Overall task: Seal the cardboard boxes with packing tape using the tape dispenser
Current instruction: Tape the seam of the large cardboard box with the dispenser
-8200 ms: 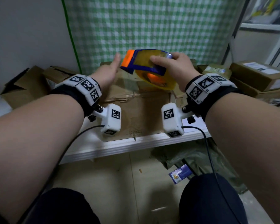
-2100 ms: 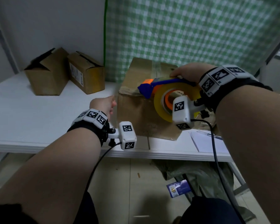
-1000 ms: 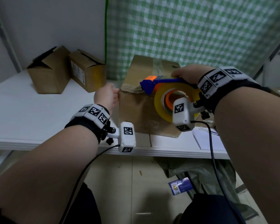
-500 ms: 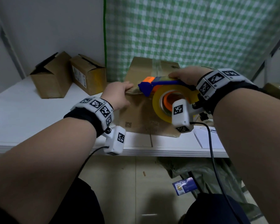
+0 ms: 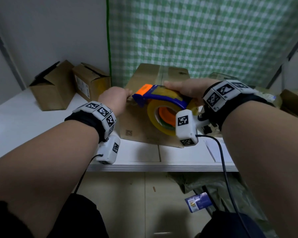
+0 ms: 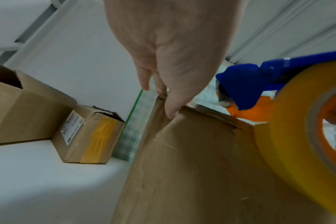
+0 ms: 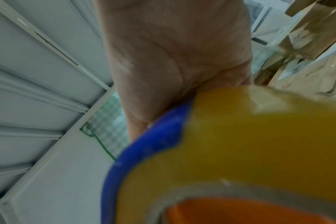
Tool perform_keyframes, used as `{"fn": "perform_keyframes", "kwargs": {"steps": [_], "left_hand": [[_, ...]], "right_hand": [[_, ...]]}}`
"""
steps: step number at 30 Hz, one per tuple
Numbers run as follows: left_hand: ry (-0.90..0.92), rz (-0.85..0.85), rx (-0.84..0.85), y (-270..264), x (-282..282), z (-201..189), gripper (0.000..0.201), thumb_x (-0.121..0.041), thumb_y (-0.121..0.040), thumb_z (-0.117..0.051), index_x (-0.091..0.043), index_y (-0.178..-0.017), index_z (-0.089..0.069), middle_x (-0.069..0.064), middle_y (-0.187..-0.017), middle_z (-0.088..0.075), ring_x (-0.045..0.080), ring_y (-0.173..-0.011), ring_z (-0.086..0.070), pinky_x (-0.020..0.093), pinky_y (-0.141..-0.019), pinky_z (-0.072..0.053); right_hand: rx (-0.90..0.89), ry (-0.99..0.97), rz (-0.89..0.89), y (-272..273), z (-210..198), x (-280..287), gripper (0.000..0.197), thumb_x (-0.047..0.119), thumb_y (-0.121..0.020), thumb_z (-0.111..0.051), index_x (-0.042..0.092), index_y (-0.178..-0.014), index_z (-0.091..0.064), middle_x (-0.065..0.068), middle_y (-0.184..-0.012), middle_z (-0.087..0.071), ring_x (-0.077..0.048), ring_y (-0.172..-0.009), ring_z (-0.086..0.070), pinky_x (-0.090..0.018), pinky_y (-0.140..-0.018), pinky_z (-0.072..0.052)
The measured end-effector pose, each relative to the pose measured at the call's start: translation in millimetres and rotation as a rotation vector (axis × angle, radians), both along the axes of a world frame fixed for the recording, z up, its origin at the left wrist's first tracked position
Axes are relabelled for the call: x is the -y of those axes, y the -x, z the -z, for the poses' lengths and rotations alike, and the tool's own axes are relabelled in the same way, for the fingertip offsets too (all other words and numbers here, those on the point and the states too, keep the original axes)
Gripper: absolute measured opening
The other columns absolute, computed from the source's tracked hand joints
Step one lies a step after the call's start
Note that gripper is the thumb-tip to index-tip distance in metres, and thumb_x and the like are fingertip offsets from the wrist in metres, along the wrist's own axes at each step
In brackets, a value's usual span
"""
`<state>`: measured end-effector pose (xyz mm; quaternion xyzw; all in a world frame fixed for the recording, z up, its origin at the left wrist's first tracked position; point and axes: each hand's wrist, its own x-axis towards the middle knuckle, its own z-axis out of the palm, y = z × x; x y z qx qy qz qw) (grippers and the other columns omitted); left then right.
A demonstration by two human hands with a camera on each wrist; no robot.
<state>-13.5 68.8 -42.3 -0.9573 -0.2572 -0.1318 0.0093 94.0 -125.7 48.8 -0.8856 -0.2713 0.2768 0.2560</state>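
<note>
A large brown cardboard box (image 5: 141,124) stands on the white shelf (image 5: 179,157), a strip of clear tape along its top seam. My left hand (image 5: 116,98) grips the box's near top-left corner, thumb on the front face and fingers over the edge (image 6: 163,94). My right hand (image 5: 187,88) holds a blue and orange tape dispenser (image 5: 162,100) with a yellow tape roll (image 5: 162,117) just above the box's near top edge. The dispenser's blue frame (image 7: 144,151) and roll fill the right wrist view. The dispenser's orange nose (image 6: 246,112) sits close to my left fingers.
Two smaller brown boxes (image 5: 53,88) (image 5: 93,81) stand at the back left of the shelf, one with open flaps. A green checked curtain (image 5: 196,35) hangs behind. More boxes (image 5: 294,100) lie at the far right. Papers (image 5: 213,148) lie on the shelf, bags on the floor below.
My left hand rose from the box's left side to its near top corner and took hold there. The dispenser stayed over the box's front edge, shifting slightly.
</note>
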Motion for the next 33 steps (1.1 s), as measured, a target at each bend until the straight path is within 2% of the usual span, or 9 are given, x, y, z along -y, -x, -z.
{"fn": "perform_keyframes", "kwargs": {"steps": [4,6,8,13,15,18,21,29,33], "left_hand": [[-0.025,0.006,0.017,-5,-3,6,0.031,-0.011,-0.089,-0.051,-0.025,-0.117,-0.056,0.011,-0.095,-0.061,0.031,-0.088,-0.059,0.037,-0.07,-0.047],[-0.04,0.021,0.037,-5,-3,8,0.032,-0.005,-0.087,-0.053,-0.022,-0.113,-0.057,0.011,-0.09,-0.06,0.031,-0.084,-0.059,0.037,-0.066,-0.048],[-0.06,0.028,0.041,-5,-4,9,0.032,-0.004,-0.085,-0.054,-0.022,-0.112,-0.057,0.009,-0.086,-0.058,0.03,-0.079,-0.058,0.037,-0.062,-0.047],[-0.109,0.023,0.014,-8,-5,10,0.036,-0.001,-0.084,-0.054,-0.023,-0.112,-0.054,0.002,-0.071,-0.048,0.024,-0.067,-0.049,0.033,-0.055,-0.039],[-0.117,0.002,0.001,-9,-4,9,0.038,-0.001,-0.086,-0.052,-0.024,-0.116,-0.053,0.0,-0.07,-0.043,0.023,-0.066,-0.047,0.032,-0.054,-0.037],[-0.124,-0.016,-0.029,-9,-3,8,0.044,0.001,-0.086,-0.049,-0.024,-0.123,-0.05,0.002,-0.074,-0.045,0.023,-0.068,-0.048,0.032,-0.054,-0.036],[-0.134,-0.015,-0.033,-9,-2,8,0.041,0.0,-0.086,-0.048,-0.022,-0.12,-0.05,0.003,-0.075,-0.046,0.024,-0.069,-0.047,0.033,-0.055,-0.037],[-0.141,-0.018,-0.03,-8,0,9,0.036,-0.001,-0.087,-0.045,-0.021,-0.115,-0.051,0.009,-0.087,-0.058,0.026,-0.072,-0.053,0.033,-0.056,-0.042],[-0.149,-0.019,-0.034,-8,2,8,0.035,0.0,-0.086,-0.045,-0.019,-0.114,-0.051,0.01,-0.091,-0.06,0.027,-0.076,-0.057,0.034,-0.058,-0.045]], "right_hand": [[-0.171,-0.131,-0.063,-6,-12,4,0.044,0.056,-0.087,-0.055,0.013,-0.091,-0.066,-0.007,-0.084,-0.066,-0.021,-0.07,-0.061,-0.033,-0.076,-0.051],[-0.177,-0.145,-0.081,-10,-20,12,0.038,0.051,-0.087,-0.059,0.014,-0.093,-0.066,-0.004,-0.079,-0.066,-0.019,-0.067,-0.059,-0.029,-0.07,-0.052],[-0.144,-0.131,-0.093,-16,-26,20,0.033,0.046,-0.089,-0.057,0.015,-0.083,-0.065,-0.003,-0.071,-0.062,-0.017,-0.059,-0.055,-0.023,-0.058,-0.051],[-0.072,-0.051,-0.005,-37,-34,50,0.035,0.046,-0.087,-0.059,0.016,-0.071,-0.061,-0.003,-0.063,-0.059,-0.016,-0.047,-0.053,-0.024,-0.051,-0.047],[-0.013,-0.012,0.003,-40,-36,53,0.035,0.048,-0.085,-0.061,0.015,-0.072,-0.061,-0.003,-0.06,-0.06,-0.017,-0.05,-0.054,-0.028,-0.057,-0.048],[0.125,0.049,-0.014,-40,-36,49,0.038,0.05,-0.083,-0.063,0.013,-0.075,-0.063,-0.009,-0.073,-0.062,-0.024,-0.067,-0.055,-0.037,-0.076,-0.047],[0.179,0.044,-0.01,-37,-37,46,0.042,0.054,-0.079,-0.065,0.013,-0.077,-0.065,-0.012,-0.083,-0.065,-0.027,-0.076,-0.059,-0.04,-0.085,-0.048],[0.33,0.103,0.006,-36,-36,38,0.046,0.062,-0.075,-0.063,0.016,-0.078,-0.065,-0.012,-0.095,-0.067,-0.032,-0.095,-0.063,-0.044,-0.096,-0.048],[0.327,0.135,-0.004,-38,-34,33,0.046,0.062,-0.075,-0.062,0.016,-0.076,-0.065,-0.01,-0.085,-0.066,-0.029,-0.083,-0.061,-0.042,-0.094,-0.049]]}}
